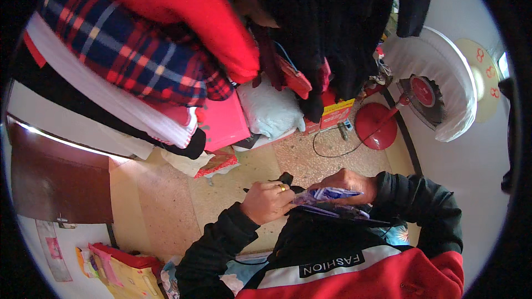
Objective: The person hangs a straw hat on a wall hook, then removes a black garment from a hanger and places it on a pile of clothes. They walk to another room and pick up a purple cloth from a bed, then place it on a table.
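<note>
My left hand, with a gold ring on one finger, pinches the left end of a thin purple item in front of my chest. My right hand grips the same item from its far side. The item looks folded and partly shiny; whether it is cloth or plastic packaging I cannot tell. A black piece, perhaps fabric, sticks out beyond my left fingers. Something dark and flat lies under the purple item, hard to make out against my black and red jacket.
Hanging clothes fill the far side, among them a plaid garment and a red one. Below them are a pink box and a white plastic bag. A covered fan stands right on its red base. A brown door is left.
</note>
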